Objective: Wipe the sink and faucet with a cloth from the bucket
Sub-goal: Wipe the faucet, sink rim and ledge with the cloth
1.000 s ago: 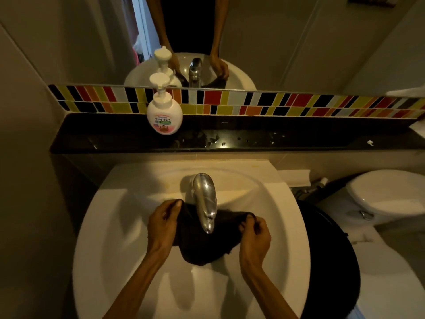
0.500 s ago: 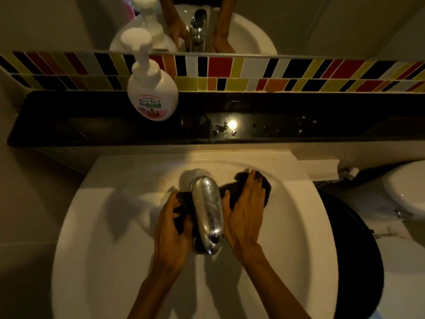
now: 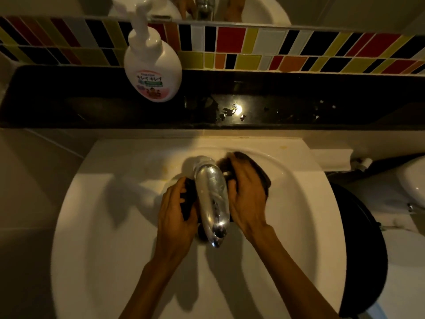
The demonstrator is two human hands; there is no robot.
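Left hand point(image 3: 177, 217) grips the dark cloth point(image 3: 259, 171) (passing under the faucet point(image 3: 212, 199)), right hand point(image 3: 247, 199) presses it flat-fingered

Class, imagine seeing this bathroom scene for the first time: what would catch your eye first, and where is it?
The shiny chrome faucet at centre over the white sink, with the left hand and right hand working a dark cloth either side. Behind, a white soap dispenser stands on the black ledge below colourful tiles.

Both hands work a dark cloth point(image 3: 257, 171) under the chrome faucet point(image 3: 212, 199) over the white sink point(image 3: 92, 226): left hand point(image 3: 177, 215) grips it, right hand point(image 3: 247, 194) presses it flat (soap bottle point(image 3: 153, 72) on the black ledge point(image 3: 69, 107))
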